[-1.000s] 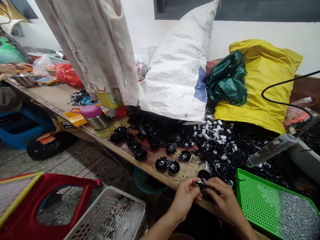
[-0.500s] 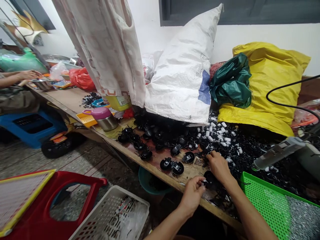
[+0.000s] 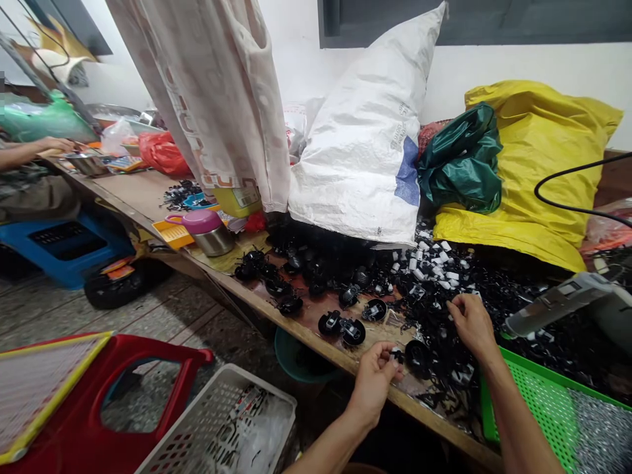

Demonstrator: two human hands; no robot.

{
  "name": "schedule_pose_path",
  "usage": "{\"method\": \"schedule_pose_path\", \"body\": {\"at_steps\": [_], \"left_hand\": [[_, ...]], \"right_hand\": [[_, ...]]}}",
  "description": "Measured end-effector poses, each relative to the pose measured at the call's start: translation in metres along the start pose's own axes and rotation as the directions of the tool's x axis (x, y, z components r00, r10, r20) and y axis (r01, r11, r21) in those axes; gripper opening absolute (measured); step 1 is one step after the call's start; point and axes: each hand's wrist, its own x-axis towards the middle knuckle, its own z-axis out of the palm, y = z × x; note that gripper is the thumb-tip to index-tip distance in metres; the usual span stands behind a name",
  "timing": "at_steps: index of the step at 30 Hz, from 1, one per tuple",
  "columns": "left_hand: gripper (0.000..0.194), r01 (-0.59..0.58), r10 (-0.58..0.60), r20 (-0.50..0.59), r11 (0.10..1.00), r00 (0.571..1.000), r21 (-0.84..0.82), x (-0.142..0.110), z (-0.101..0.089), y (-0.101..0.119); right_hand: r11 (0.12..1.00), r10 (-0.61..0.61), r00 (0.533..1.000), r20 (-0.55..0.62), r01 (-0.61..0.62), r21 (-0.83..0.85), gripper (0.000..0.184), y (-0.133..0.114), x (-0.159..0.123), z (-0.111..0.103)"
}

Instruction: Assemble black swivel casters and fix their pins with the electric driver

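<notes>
Pale wall [image 3: 533, 62] behind a long wooden table [image 3: 340, 359], crowded. On it, from the far end: steel bowl [image 3: 87, 164]; orange tray [image 3: 172, 234] beside a pink-lidded steel cup [image 3: 213, 236]; white sack [image 3: 360, 158] with faint print and a blue patch, lettering too small to read; yellow sack [image 3: 538, 164] with a dark green bag [image 3: 461, 161] against it. At right, green perforated tray [image 3: 530, 395], part-filled with small silvery pieces [image 3: 600, 415]. Below the near edge: white basket [image 3: 207, 401] containing clear plastic; teal basin [image 3: 301, 359], contents dark. Left hand [image 3: 369, 388]: small black part [image 3: 396, 355] pinched at fingertips, near a round black piece [image 3: 417, 355]. Right hand [image 3: 474, 326]: fingers narrow over heaped black parts [image 3: 437, 329]; anything gripped, cannot tell.
</notes>
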Motion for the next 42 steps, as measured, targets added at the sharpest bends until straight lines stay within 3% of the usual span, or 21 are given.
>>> {"method": "schedule_pose_path", "body": {"at_steps": [10,16,18,22,30,39,42], "left_hand": [[0.024,0.023,-0.02,0.062,0.999,0.998,-0.039,-0.001,0.001,0.008],[0.027,0.035,-0.029,0.068,0.995,0.997,-0.092,-0.003,0.002,0.012],[0.027,0.038,-0.03,0.07,0.994,0.997,-0.105,-0.003,0.002,0.014],[0.028,0.037,-0.029,0.075,0.992,0.997,-0.119,-0.001,0.002,0.015],[0.034,0.036,-0.028,0.103,0.996,0.994,-0.076,0.002,0.003,0.014],[0.035,-0.003,0.007,0.102,0.999,0.995,-0.034,0.0,0.008,0.013],[0.032,-0.034,0.034,0.103,0.999,0.994,-0.004,-0.001,0.007,0.013]], "right_hand": [[0.974,0.006,1.0,0.026,-0.011,0.227,0.01,0.005,-0.024,-0.002],[0.938,0.019,1.0,0.025,-0.026,0.346,0.02,0.016,-0.022,-0.001],[0.892,0.069,0.997,0.024,-0.073,0.447,0.021,0.016,-0.021,-0.003],[0.716,0.176,0.979,0.099,-0.196,0.67,0.024,0.009,-0.023,-0.007],[0.596,0.115,0.947,0.301,-0.308,0.741,0.031,-0.018,-0.042,-0.009],[0.61,-0.086,0.94,0.33,-0.212,0.763,0.027,-0.052,-0.079,-0.015],[0.719,-0.077,0.954,0.291,-0.15,0.679,0.024,-0.048,-0.081,-0.013]]}}
